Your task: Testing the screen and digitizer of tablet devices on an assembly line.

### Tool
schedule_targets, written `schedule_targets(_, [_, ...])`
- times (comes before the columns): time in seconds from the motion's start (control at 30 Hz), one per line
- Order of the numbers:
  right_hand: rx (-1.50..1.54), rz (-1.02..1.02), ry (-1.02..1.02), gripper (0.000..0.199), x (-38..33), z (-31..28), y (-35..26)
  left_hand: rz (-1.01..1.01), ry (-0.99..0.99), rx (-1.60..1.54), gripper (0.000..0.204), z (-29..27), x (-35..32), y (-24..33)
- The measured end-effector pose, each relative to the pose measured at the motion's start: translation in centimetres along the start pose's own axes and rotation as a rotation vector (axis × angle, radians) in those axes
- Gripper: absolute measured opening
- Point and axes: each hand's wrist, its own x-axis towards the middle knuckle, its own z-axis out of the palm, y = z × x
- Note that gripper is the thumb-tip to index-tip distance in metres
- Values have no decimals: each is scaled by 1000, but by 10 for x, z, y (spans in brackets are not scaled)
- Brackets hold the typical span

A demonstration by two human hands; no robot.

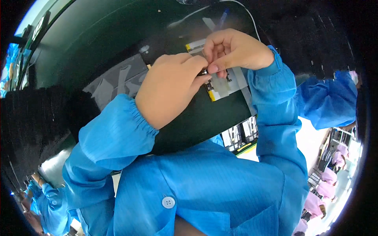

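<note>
— Starting at the left: what lies there?

— Strips of grey tape (118,80) stuck on the large black curved panel (90,47) that fills the upper part of the view. Just to their right comes the person's left hand (169,88), rising out of a blue gathered sleeve (114,133).

— And the thing being worked on?

— It is a small dark part (203,72), sitting right where the two hands meet, on a pale rectangular board with yellow edge marks (218,88) that is taped to the panel. Most of the part is hidden by fingers.

— How do the hands grip it?

— The left hand's fingers are curled together, tips pressing at the part. The right hand (236,49) comes from above, thumb and forefinger pinched shut on it; whether it is held or only touched cannot be told.

— Anything further right?

— A white cable (252,19) runs up behind the right hand, and another person's blue sleeve (327,98) lies well apart.
</note>
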Motion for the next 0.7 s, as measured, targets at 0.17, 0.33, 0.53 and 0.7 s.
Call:
schedule_targets(0.17, [-77, -29, 99, 16, -1, -2, 5, -7, -26, 150, 17, -9, 5, 3])
schedule_targets(0.33, [-105, -55, 106, 17, 1, 3, 14, 16, -54, 279, 13, -11, 5, 6])
schedule_targets(0.53, [-428, 77, 260, 11, -4, 8, 8, -110, -76, 229, 10, -8, -3, 7])
schedule_targets(0.7, [-476, -15, 430, 16, -5, 9, 15, -124, -40, 175, 14, -4, -3, 4])
